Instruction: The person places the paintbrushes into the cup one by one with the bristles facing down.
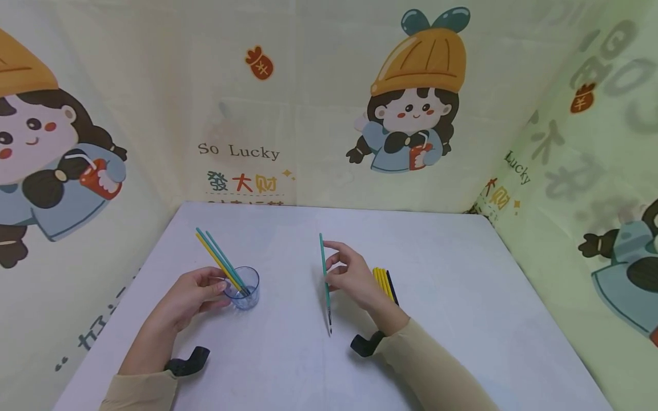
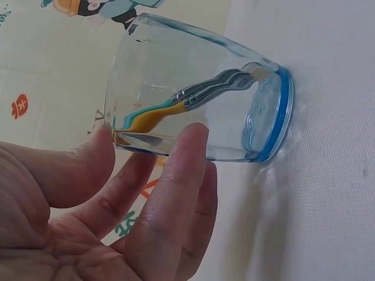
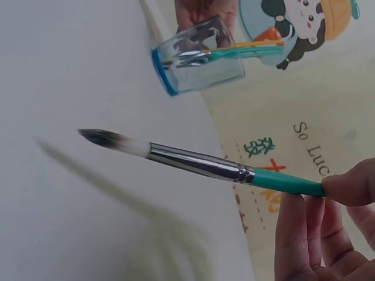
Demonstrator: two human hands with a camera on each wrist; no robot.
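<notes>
A clear cup with a blue base (image 1: 250, 279) stands upright left of the middle of the table. Two teal-handled paintbrushes and a yellow one (image 1: 218, 260) lean in it, tips down in the left wrist view. My left hand (image 1: 195, 294) holds the cup's near-left side, thumb (image 2: 88, 170) by the rim and fingers along the wall. Right of the cup, my right hand (image 1: 352, 277) pinches a teal paintbrush (image 3: 287, 180) by its handle, between thumb and fingers. Its dark bristle tip (image 3: 102, 139) points down above the table, apart from the cup.
Several yellow sticks and a black one (image 1: 384, 284) lie side by side beyond my right wrist, partly hidden by it. The white table (image 1: 288, 365) is backed by a printed cloth (image 1: 319, 114). A black wrist mount (image 1: 367, 344) sits at each sleeve.
</notes>
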